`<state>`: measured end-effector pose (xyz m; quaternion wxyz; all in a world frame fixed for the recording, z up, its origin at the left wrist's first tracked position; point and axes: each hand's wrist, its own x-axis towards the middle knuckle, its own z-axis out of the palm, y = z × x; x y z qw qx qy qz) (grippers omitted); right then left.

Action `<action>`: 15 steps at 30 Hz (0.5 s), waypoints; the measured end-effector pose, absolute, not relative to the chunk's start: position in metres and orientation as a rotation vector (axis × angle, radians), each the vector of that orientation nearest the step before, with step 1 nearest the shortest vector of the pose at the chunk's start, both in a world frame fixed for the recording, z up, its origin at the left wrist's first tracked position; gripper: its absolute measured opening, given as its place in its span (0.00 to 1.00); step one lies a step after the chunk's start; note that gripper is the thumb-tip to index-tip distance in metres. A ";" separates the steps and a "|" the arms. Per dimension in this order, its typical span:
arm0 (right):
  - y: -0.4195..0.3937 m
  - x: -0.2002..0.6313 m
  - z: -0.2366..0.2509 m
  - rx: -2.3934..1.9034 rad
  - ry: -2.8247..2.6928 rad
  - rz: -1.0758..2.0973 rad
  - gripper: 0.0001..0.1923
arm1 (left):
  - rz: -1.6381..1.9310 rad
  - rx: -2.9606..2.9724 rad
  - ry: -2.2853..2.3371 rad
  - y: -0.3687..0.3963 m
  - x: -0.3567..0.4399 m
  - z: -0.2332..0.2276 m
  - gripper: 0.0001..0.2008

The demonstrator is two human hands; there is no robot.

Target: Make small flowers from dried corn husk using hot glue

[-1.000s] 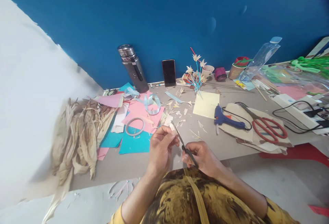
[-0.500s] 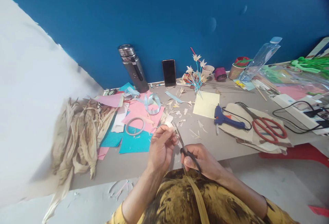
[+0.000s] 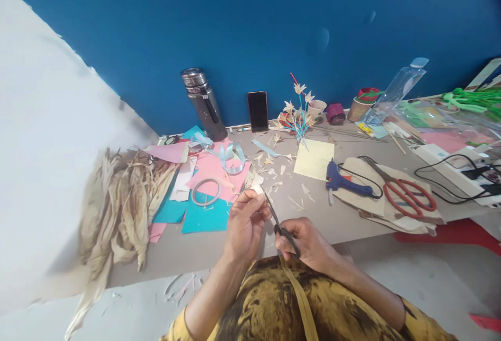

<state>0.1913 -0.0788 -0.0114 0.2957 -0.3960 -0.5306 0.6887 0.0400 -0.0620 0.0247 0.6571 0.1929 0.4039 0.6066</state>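
My left hand (image 3: pixel 245 223) pinches a small pale strip of corn husk (image 3: pixel 257 190) between thumb and fingertips, just above the table's near edge. My right hand (image 3: pixel 303 239) grips small black scissors (image 3: pixel 278 223), whose blades point up and left and meet the strip at my left fingertips. Both hands hover close together over the grey table (image 3: pixel 344 221). Husk trimmings (image 3: pixel 274 171) lie scattered just beyond them.
A heap of dried corn husks (image 3: pixel 121 205) lies at the left, by pink and teal paper sheets (image 3: pixel 211 190) and a tape ring (image 3: pixel 205 193). A steel flask (image 3: pixel 203 104), a phone (image 3: pixel 257 110) and husk flowers (image 3: pixel 299 109) stand at the wall. A blue glue gun (image 3: pixel 346 182) and red scissors (image 3: pixel 407 195) lie at right.
The scissors' blades have shifted slightly along the husk strip while my left hand turned it a little. Nothing else on the table has moved.
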 end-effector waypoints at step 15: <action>-0.077 0.195 -0.007 -0.912 -1.506 1.814 0.33 | 1.387 0.425 0.837 -0.060 0.038 0.019 0.13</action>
